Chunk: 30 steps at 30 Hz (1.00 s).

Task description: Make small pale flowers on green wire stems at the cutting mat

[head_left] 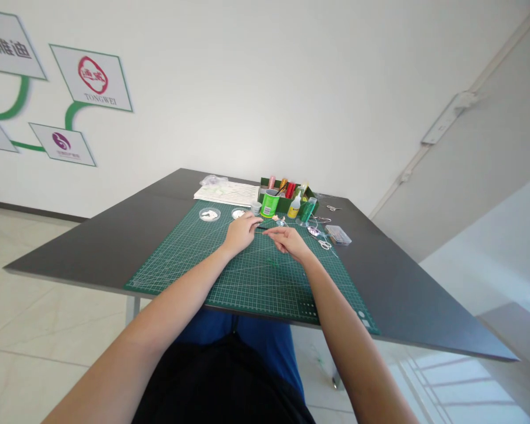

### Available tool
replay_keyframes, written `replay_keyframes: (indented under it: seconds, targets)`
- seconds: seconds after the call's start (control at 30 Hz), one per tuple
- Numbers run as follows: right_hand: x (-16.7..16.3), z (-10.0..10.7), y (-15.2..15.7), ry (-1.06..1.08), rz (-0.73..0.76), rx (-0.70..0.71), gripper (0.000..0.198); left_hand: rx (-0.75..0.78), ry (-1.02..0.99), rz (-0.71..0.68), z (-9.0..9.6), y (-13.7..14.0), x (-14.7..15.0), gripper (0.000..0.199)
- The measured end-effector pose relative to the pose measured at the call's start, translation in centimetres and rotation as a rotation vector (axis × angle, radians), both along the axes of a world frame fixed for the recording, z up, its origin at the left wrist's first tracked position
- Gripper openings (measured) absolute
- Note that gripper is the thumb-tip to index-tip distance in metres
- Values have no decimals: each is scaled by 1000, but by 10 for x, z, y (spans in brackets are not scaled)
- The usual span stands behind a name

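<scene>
Over the green cutting mat, my left hand is closed, its fingertips pressed together around the end of a thin stick-like piece. My right hand pinches the other end of that piece between thumb and forefinger. A short dark strip shows just beyond the piece; whether a hand holds it I cannot tell. Past my fingers stand a bright green can with brushes in it and a small whitish pot. Small pinkish pieces lie close behind my right hand.
A dark green box with coloured thread spools stands at the back, by a yellow-labelled glue bottle. White dishes are at left, near a white board. Scissors and a clear case lie at right.
</scene>
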State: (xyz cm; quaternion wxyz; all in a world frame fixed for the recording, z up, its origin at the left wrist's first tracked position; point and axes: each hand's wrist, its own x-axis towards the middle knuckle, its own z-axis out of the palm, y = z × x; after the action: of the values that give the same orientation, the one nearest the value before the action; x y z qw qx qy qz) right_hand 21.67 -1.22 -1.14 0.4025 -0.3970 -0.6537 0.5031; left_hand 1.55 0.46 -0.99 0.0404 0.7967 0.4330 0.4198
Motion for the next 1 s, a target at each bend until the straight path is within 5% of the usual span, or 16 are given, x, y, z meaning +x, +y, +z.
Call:
replay_keyframes:
  seconds: [1.0]
  targets:
    - [1,8,-10,-9,144,78,41,-30,89,10,-11,7,-2,31]
